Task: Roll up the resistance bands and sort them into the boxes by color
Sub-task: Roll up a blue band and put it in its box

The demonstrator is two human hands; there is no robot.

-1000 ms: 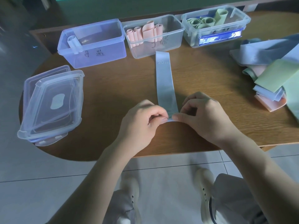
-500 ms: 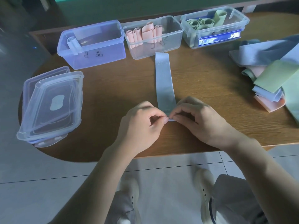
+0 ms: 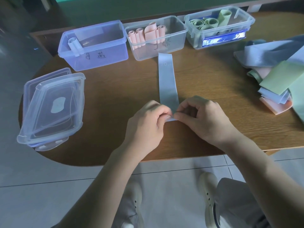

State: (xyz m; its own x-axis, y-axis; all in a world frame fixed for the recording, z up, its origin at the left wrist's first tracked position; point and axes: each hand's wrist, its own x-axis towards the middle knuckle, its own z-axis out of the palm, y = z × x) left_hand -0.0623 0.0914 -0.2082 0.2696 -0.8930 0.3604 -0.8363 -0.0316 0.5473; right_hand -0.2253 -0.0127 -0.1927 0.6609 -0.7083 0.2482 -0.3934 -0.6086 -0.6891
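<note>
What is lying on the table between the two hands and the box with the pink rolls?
In the head view, the blue band lies flat there: both the left hand and right hand pinch its near end, and its far end reaches the pink box.

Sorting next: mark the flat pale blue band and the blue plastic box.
flat pale blue band [image 3: 167, 81], head view, middle of the strip.
blue plastic box [image 3: 105, 56], head view, front wall.

- The pale blue band [image 3: 167, 79] bears a faint "20", followed by a mark too dim to read, near its end farthest from the fingers.
- The blue box [image 3: 98, 51], far left of the fingers, carries handwritten characters; illegible.
- The clear box [image 3: 172, 45] beyond the fingers shows dark scrawl, unreadable.
</note>
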